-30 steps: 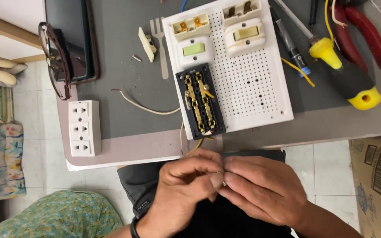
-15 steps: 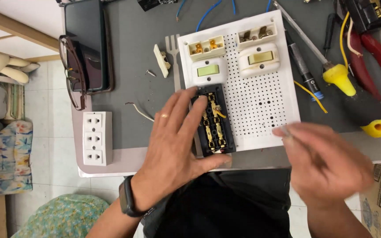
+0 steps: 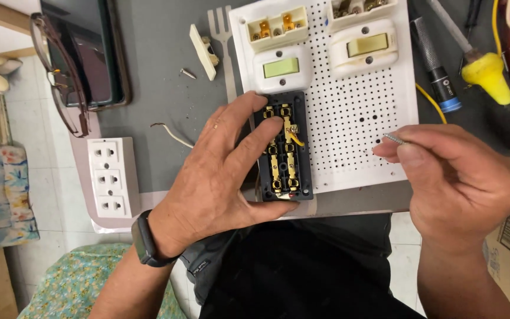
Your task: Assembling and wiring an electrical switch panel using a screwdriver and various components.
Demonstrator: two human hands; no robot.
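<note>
the left hand (image 3: pixel 219 177) lies spread over the black rectangular socket module with brass contacts (image 3: pixel 284 153), which sits on the lower left part of the white perforated plastic board (image 3: pixel 361 118). its fingers are open and quite straight, not closed around anything: the fingertips (image 3: pixel 270 127) press on the upper part of the module, and the thumb rests against its lower edge. the right hand (image 3: pixel 455 177) hovers over the right edge of the board, apart from the module. its thumb and first fingers are pinched together on a small silver metal screw (image 3: pixel 392 139) (only the tip shows), the other fingers are curled in. a white three-outlet power strip (image 3: pixel 112 177) lies on the grey table (image 3: pixel 160 71), left of the left hand.
</note>
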